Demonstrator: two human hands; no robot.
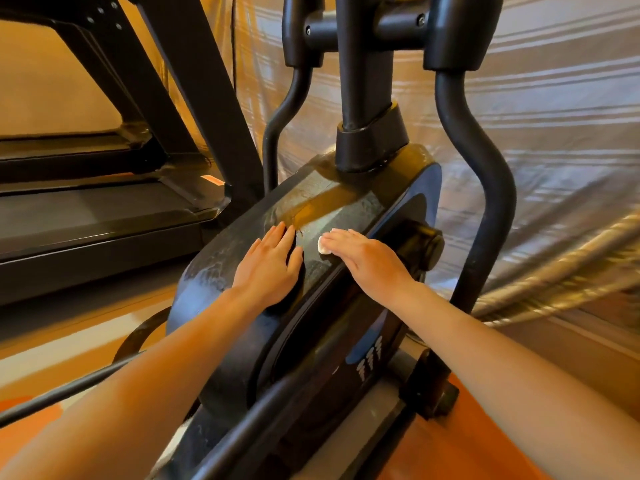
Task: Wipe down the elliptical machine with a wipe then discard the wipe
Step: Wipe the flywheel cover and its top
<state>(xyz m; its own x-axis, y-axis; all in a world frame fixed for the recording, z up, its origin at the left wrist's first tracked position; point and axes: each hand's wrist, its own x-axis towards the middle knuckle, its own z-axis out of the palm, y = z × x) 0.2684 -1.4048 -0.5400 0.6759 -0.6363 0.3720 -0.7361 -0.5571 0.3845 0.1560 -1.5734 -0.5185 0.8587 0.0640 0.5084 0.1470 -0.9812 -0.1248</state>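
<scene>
— On top of the flywheel housing [349,206] of the elliptical machine [363,140], what are your hands doing?

— Your right hand [363,259] lies flat, fingers straight and close together, pressing the wipe [323,245] against the housing's upper surface. Only a small white edge of the wipe peeks out beneath your fingertips; the rest is hidden under the palm.

— And the other one?

— Your left hand [268,268] is spread open, palm down, resting on the same curved housing just beside the right hand. It holds nothing. The two hands are near each other but not touching.

— How does the surface look?

— Ahead of your fingers you can see streaky, wet-looking patches and a shiny band that reflects warm light. The band runs up toward the black central post [367,98], which rises from a collar on the housing.

— What else is around you?

— Two curved black handle arms [485,188] flank the post, one on each side. On the housing's right flank, a round black crank hub [424,245] sits just beyond your right hand. To your left stands a treadmill [104,209], well apart from your hands. Behind the machine hangs a striped, glossy curtain [554,98], and the floor [467,438] below shows orange.
</scene>
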